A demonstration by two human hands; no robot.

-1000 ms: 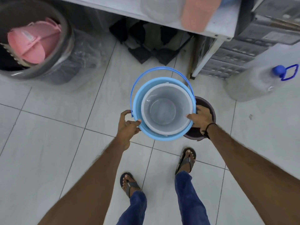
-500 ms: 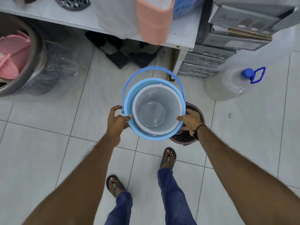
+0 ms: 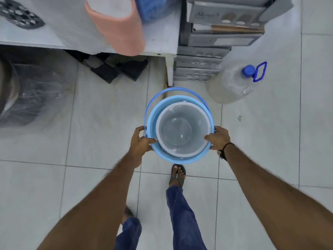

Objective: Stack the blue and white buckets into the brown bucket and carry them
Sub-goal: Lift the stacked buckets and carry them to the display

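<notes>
blue bucket [image 3: 155, 121]: I've got it held up over the floor tiles [image 3: 45, 186], rim level, straight below the head cam. Thin moulded plastic, empty, so I judge it light and a bit flexy at the rim; smooth wall, could slip if squeezed only from the sides.
white bucket [image 3: 182, 131]: nested inside the blue one, sitting toward my side, rim just below the blue rim. Looks empty and loose in there, so I expect it to rattle or ride up if I tilt.
bail handle [image 3: 176, 89]: folded down to the far side, unused. Best single-hand hold later, I'd say; for lowering, two hands on the rim give better aim.
left hand [image 3: 141, 141]: closed around the blue rim on the left, thumb over the lip, fingers under.
right hand [image 3: 219, 138]: clamped on the right rim the same way, thumb reaching to the white rim.
brown bucket: not visible now; I can't tell whether it's hidden under the stack.
vs 1.0 s ago: brown rim showed behind my right hand then, and a sliver at 0.5 s; now fully covered. Stack has shifted right relative to the floor. Grip is unchanged.
water jug [image 3: 232, 85]: just beyond on the right, apart from the stack.
table [image 3: 162, 49]: further off, leg near the handle.
</notes>
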